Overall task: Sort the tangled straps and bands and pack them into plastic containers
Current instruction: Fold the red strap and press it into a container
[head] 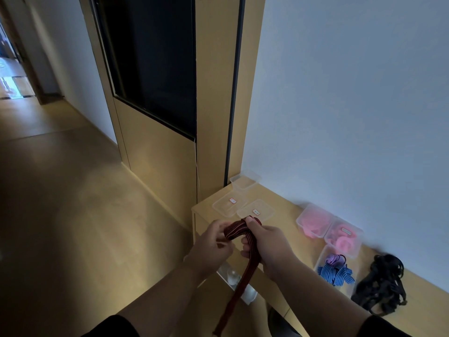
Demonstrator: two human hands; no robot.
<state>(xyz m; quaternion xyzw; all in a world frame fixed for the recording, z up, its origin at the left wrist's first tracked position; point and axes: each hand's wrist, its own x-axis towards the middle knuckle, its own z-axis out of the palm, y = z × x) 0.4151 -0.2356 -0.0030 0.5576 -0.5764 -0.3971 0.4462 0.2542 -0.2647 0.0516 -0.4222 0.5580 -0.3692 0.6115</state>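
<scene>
A dark red striped strap (pixel 245 271) runs between both hands, and its long tail hangs down toward the floor. My left hand (pixel 213 244) pinches one end of it. My right hand (pixel 269 246) grips the folded loop, held in front of the wooden table's (pixel 286 215) left end. On the table stand two closed clear containers with pink bands (pixel 314 223) (pixel 343 238). An open container (pixel 336 269) holds blue striped and purple bands. A tangle of black straps (pixel 381 285) lies loose at the right.
Empty clear containers and lids (pixel 244 182) (pixel 229 203) (pixel 256 210) sit at the table's far left corner by a wooden pillar. A white wall runs behind the table. A wooden floor and a corridor open to the left. Clear objects (pixel 234 277) sit below the table edge.
</scene>
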